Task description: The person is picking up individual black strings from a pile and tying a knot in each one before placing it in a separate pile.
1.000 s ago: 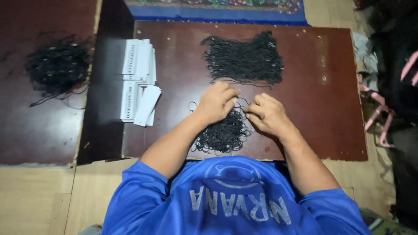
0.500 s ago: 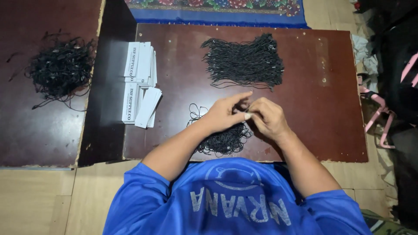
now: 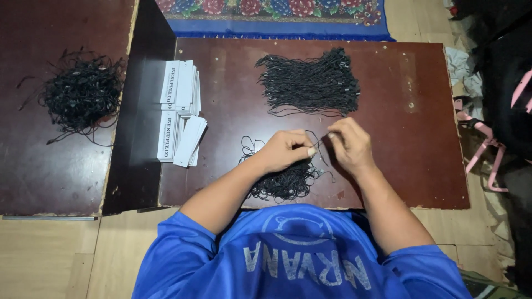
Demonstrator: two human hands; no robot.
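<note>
Since half a second earlier, I saw both hands part slightly: left hand [image 3: 285, 150] and right hand [image 3: 349, 145] each pinched one black string [image 3: 318, 141] above the near loose pile [image 3: 285, 180], with the tidy bundle [image 3: 310, 83] farther off, suggesting one string separated.

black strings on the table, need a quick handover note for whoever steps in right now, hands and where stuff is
Left hand: pinching one black string above the loose tangle at the near edge.
Right hand: pinching the same string's other end.
Done, by the look: a neat bundle laid further back on the table.
Left: the loose tangle, and another tangled heap on the left board. White tags are stacked at the table's left, untouched.
</note>
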